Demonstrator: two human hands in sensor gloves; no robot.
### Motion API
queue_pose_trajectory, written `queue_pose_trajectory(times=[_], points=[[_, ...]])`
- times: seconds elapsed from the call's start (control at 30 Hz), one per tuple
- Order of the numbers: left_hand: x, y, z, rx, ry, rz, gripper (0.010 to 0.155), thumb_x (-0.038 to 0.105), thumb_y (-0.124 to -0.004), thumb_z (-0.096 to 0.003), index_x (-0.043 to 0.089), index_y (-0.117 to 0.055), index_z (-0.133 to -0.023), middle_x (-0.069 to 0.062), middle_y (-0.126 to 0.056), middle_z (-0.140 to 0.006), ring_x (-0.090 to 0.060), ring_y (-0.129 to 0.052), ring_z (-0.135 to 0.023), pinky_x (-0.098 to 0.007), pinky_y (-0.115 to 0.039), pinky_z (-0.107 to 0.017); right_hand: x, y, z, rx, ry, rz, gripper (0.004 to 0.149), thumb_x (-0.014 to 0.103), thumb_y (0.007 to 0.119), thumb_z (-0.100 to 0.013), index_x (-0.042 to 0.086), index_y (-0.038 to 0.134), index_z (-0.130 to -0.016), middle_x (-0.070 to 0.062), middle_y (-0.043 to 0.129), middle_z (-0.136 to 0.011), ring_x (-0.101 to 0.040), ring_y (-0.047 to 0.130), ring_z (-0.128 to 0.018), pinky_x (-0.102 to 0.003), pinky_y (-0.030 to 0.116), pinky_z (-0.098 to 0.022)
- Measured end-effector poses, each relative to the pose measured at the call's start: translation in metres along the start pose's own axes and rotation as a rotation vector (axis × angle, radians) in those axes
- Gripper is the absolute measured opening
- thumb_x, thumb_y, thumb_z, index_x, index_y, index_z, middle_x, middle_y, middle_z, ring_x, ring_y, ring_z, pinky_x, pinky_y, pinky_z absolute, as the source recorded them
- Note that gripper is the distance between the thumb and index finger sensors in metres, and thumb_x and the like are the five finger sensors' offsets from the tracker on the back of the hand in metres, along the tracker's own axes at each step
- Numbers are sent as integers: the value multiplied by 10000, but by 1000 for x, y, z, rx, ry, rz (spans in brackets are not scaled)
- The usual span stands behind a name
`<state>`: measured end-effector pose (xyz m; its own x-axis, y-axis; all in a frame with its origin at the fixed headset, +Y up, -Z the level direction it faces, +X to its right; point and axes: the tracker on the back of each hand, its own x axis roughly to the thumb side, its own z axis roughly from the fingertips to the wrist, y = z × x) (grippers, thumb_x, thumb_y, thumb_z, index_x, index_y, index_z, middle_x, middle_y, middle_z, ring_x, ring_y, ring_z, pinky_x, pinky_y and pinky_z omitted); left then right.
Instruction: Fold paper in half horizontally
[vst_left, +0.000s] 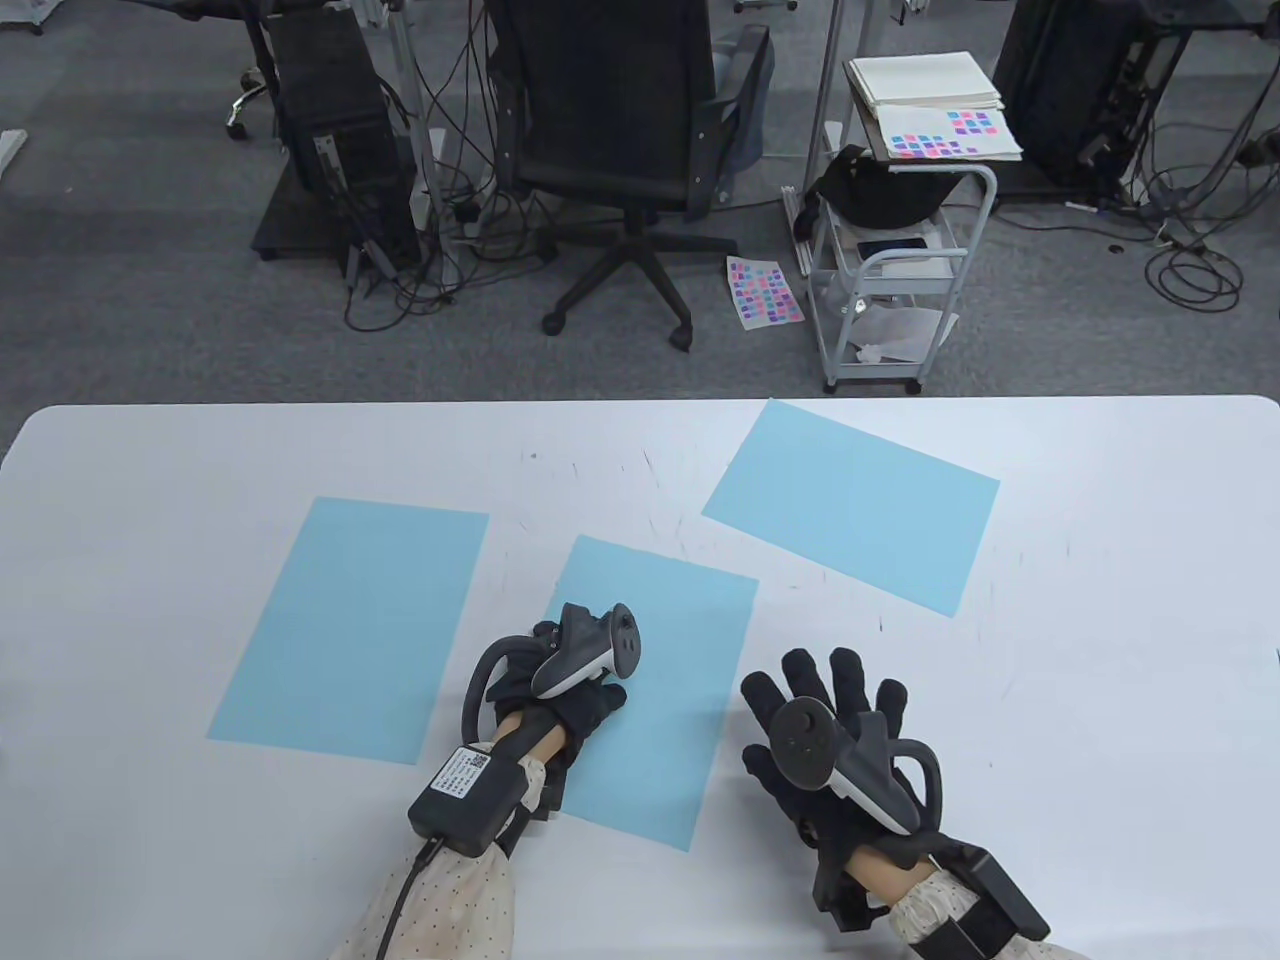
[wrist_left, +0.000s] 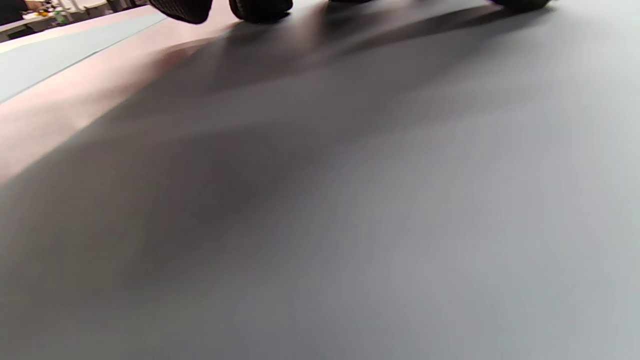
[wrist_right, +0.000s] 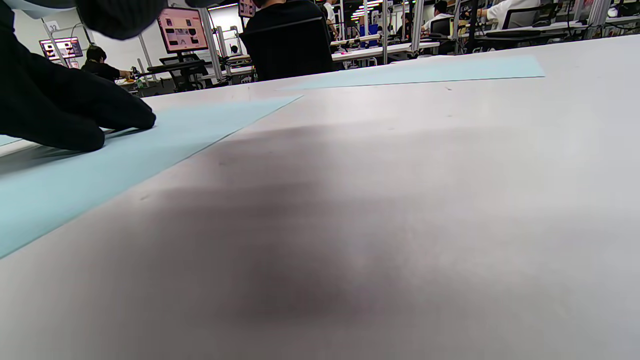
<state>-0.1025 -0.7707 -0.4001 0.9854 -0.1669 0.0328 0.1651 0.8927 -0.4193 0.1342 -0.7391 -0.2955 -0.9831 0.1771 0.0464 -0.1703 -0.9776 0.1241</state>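
— What are the hands doing, nearest first?
— The right hand (vst_left: 835, 735) is lying flat on the table (vst_left: 1100, 700), fingers spread, holding nothing. The left hand (vst_left: 570, 690) is resting on the middle paper (vst_left: 680, 680), fingers loosely bent, gripping nothing.
— And further back?
— The left paper (vst_left: 350, 630) and the right paper (vst_left: 850, 500) are lying flat, unfolded

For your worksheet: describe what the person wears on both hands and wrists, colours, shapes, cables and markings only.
Both the left hand and right hand wear black gloves, each with a grey ringed tracker on its back. Black boxes sit on both wrists; the left one carries a white label and a black cable. Sleeves are cream with small dots.
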Motion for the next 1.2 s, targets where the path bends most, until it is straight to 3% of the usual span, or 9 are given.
queue_pose_trajectory(times=[0.53, 0.8, 0.97, 1.2], points=[[13, -14, 29, 7, 109, -1, 668, 639, -604, -389, 616, -357, -1009, 167, -426, -1197, -311, -584, -1107, -503, -569, -837, -5, 0, -2, 9, 21, -2, 675, 530, 642, -457, 451, 343, -1057, 62, 141, -1197, -357, -8, -1062, -697, 42, -703], [12, -16, 31, -3, 139, 38, 721, 672, -579, -367, 612, -271, -1015, 174, -379, -1207, -260, -534, -1137, -477, -546, -851, -2, 1, 1, 34, -22, 18, 704, 564, 646, -437, 457, 332, -1058, 71, 140, -1198, -339, -22, -1064, -686, 64, -720], [1, -7, 33, 44, 128, 70, 757, 685, -582, -353, 602, -242, -1024, 170, -315, -1216, -253, -471, -1165, -502, -497, -865, 3, 7, 3, 47, -130, -24, 670, 536, 655, -441, 457, 382, -1047, 106, 186, -1196, -308, 10, -1076, -667, 100, -741], [-27, 27, 38, 134, 106, 129, 767, 685, -590, -350, 596, -248, -1031, 173, -278, -1220, -246, -368, -1185, -520, -457, -877, 9, 16, 4, 65, -274, -103, 613, 483, 671, -452, 401, 505, -1036, 81, 371, -1188, -305, 218, -1101, -669, 192, -755]])
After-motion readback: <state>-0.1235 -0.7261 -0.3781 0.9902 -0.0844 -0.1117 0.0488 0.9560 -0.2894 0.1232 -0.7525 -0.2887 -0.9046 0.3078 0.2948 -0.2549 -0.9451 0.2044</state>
